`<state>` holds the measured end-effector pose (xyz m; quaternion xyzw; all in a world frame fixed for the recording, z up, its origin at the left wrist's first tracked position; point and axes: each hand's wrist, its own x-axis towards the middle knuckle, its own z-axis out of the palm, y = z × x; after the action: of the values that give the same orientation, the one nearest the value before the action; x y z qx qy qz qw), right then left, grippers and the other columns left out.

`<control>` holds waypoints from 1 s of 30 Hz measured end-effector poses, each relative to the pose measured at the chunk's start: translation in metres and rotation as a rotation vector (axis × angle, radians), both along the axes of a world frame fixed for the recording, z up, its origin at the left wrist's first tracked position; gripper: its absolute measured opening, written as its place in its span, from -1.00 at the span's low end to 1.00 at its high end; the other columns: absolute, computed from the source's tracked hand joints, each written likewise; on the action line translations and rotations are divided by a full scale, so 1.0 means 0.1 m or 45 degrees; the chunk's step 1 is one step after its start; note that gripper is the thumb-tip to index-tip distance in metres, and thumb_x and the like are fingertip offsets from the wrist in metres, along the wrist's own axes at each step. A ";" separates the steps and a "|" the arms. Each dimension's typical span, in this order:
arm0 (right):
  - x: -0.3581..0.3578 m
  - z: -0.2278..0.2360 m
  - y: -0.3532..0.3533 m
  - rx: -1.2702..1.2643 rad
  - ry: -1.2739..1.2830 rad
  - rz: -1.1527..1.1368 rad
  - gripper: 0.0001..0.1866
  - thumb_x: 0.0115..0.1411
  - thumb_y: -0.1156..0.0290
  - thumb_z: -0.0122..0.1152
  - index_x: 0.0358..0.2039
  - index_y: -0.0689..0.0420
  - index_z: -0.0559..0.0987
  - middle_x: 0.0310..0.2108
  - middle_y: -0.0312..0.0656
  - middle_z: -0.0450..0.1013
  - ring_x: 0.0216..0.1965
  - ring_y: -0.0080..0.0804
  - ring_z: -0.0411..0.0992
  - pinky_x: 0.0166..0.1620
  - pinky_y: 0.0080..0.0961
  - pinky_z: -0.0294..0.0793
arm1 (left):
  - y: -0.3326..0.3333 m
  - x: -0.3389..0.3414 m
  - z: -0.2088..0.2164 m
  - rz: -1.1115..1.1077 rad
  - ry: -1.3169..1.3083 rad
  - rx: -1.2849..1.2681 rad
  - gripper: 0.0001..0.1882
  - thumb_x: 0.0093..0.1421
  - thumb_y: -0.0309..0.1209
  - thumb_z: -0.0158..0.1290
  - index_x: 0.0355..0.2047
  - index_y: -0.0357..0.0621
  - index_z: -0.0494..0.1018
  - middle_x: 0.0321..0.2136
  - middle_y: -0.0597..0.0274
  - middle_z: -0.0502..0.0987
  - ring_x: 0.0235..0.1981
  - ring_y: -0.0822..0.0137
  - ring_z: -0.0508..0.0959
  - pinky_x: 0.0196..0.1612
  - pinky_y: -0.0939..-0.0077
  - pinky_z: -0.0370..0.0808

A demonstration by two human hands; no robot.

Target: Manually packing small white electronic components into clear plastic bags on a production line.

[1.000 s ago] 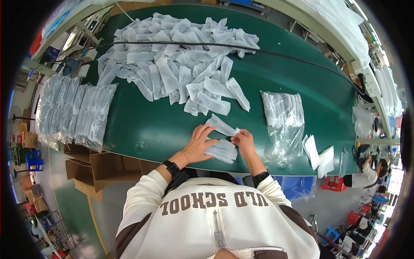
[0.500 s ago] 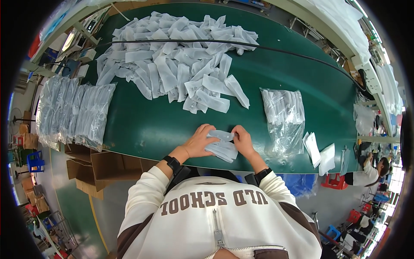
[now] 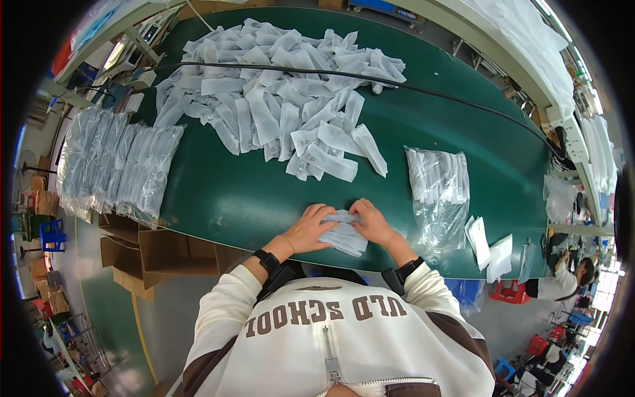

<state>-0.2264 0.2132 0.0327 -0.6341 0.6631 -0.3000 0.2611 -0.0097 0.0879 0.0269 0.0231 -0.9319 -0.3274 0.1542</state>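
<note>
A small stack of pale, translucent packets (image 3: 345, 243) lies on the green table near its front edge, between my hands. My left hand (image 3: 308, 229) grips the left side of the stack, its fingers curled over the far corner. At the far right edge, my right hand (image 3: 372, 225) is closed on the packets, fingertips bent down onto them. Both hands' fingertips almost meet along the stack's far edge. Beyond my hands, a large loose heap of similar packets (image 3: 263, 118) spreads over the table.
Filled clear bags (image 3: 122, 165) lie at the table's left end. Another clear bag (image 3: 438, 192), partly filled, rests to the right, beside white packets (image 3: 499, 258). A black cable (image 3: 430, 91) crosses above the table. Open cardboard boxes (image 3: 178, 251) stand below the left front edge.
My right hand has moved inward over the packets, closer to my left. The upper packet, which stood out separately, now sits together with the others. The whole view has shifted slightly.
</note>
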 end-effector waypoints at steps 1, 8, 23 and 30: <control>-0.04 -0.02 -0.03 -0.003 -0.001 0.001 -0.72 0.03 0.52 0.32 -0.22 0.20 0.50 -0.17 -0.06 0.42 -0.30 -0.09 0.47 -0.22 -0.28 0.48 | 0.01 0.00 0.01 -0.014 -0.003 0.004 -0.33 -0.24 -0.29 0.41 -0.06 -0.13 0.45 0.02 0.02 0.29 0.10 -0.08 0.27 0.19 0.08 0.28; -0.20 0.06 -0.98 -0.006 -0.119 -0.528 -0.71 -0.04 0.53 0.33 -0.25 0.23 0.51 -0.17 -0.01 0.44 -0.29 -0.02 0.48 -0.19 -0.26 0.49 | 0.04 -0.02 -0.03 0.017 -0.117 0.097 -0.26 -0.23 -0.27 0.40 0.01 -0.17 0.41 0.04 0.03 0.29 0.12 -0.03 0.26 0.21 0.11 0.26; -0.08 -0.06 -0.04 0.204 0.198 -0.215 -0.77 -0.07 0.53 0.24 -0.34 0.19 0.48 -0.37 -0.01 0.43 -0.22 0.07 0.46 -0.17 -0.10 0.47 | -0.14 -0.21 0.26 0.039 -0.033 -0.243 -0.16 -0.32 -0.19 0.44 0.03 -0.11 0.42 0.17 -0.07 0.21 0.26 -0.16 0.13 0.30 0.00 0.15; 0.11 0.39 0.23 -0.208 0.248 -0.291 -0.33 -0.09 0.27 0.41 0.09 0.10 0.45 -0.01 0.08 0.36 0.07 0.09 0.32 0.04 -0.02 0.39 | -0.14 -0.31 -0.11 -0.109 -0.075 0.065 -0.19 -0.32 -0.20 0.44 -0.02 -0.16 0.40 0.18 -0.06 0.20 0.22 -0.17 0.17 0.27 0.00 0.20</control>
<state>-0.2156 0.2359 0.0712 -0.5996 0.7265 -0.3181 0.1074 -0.0409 0.0738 0.0160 -0.0035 -0.9276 -0.3564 0.1120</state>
